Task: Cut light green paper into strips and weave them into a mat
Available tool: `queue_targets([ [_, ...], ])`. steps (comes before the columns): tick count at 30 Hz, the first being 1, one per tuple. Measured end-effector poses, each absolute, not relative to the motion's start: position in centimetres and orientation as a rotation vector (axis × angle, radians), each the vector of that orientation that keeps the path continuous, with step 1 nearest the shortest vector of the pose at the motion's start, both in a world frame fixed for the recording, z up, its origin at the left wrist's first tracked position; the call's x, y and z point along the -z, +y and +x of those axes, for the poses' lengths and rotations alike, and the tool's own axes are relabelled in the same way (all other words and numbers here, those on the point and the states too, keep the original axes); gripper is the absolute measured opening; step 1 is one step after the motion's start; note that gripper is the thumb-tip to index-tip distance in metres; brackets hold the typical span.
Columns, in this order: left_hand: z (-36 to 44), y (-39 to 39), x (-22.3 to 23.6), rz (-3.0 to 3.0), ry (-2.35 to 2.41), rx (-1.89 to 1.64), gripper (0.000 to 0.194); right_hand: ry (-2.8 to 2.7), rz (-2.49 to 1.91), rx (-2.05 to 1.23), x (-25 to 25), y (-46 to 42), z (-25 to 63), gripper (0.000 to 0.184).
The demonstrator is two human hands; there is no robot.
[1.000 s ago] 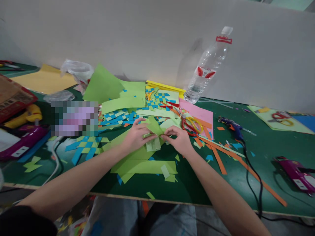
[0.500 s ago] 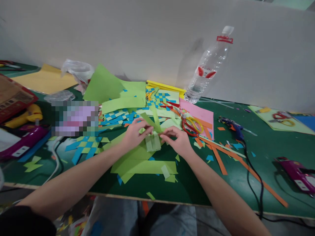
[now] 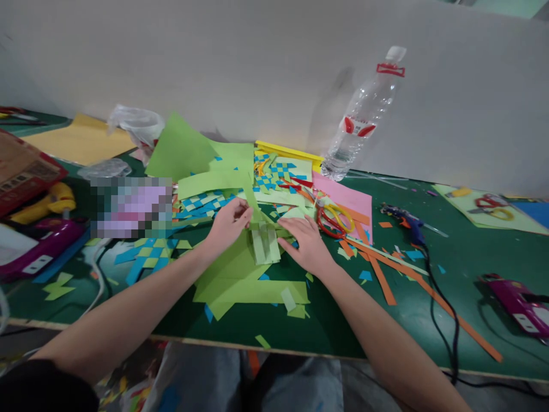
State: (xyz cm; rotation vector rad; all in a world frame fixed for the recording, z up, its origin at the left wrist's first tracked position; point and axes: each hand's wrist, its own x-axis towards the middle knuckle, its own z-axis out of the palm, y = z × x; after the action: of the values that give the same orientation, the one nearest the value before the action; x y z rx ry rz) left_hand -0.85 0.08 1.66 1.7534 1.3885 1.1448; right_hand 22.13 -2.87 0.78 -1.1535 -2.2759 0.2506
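Pale green paper strips point(image 3: 266, 246), laid side by side, lie on larger green paper in the middle of the table. At their far left end, my left hand point(image 3: 229, 226) is closed, thumb and finger pinching a brighter green paper strip point(image 3: 252, 200) that sticks up and away from me. My right hand point(image 3: 306, 240) lies low on the right side of the pale strips, fingers stretched out with the thumb apart; its fingertips rest near the crossing strips. Red-and-yellow-handled scissors point(image 3: 337, 220) lie just beyond my right hand.
Blue-and-green woven paper point(image 3: 206, 203) and scraps surround the work. A clear bottle point(image 3: 360, 120) stands behind, by the grey partition. A glue gun point(image 3: 405, 223) with a black cord lies right, beside orange strips point(image 3: 381, 280). A purple tool point(image 3: 521, 309) sits far right.
My left hand has shifted slightly left, and the bright green strip now leans left with it. My right hand has gone from pinching to stretched-out fingers.
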Motion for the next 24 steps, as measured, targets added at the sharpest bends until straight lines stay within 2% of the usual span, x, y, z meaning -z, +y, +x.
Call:
queue_targets([
  [10, -0.8, -0.19, -2.0, 1.764, 1.46, -1.053, 0.015, -2.393, -1.122, -0.271, -1.16, -3.22, 22.01, 0.039],
  [17, -1.07, 0.06, -1.81, 1.911, 1.583, -1.021, 0.018, -2.386, -1.085, -0.256, -1.35, -3.18, 22.06, 0.019],
  [24, -1.21, 0.37, -1.29, 1.966, 1.678, -0.856, 0.015, -2.306, -0.992, -0.151, -1.33, -3.09, 21.94, 0.019],
])
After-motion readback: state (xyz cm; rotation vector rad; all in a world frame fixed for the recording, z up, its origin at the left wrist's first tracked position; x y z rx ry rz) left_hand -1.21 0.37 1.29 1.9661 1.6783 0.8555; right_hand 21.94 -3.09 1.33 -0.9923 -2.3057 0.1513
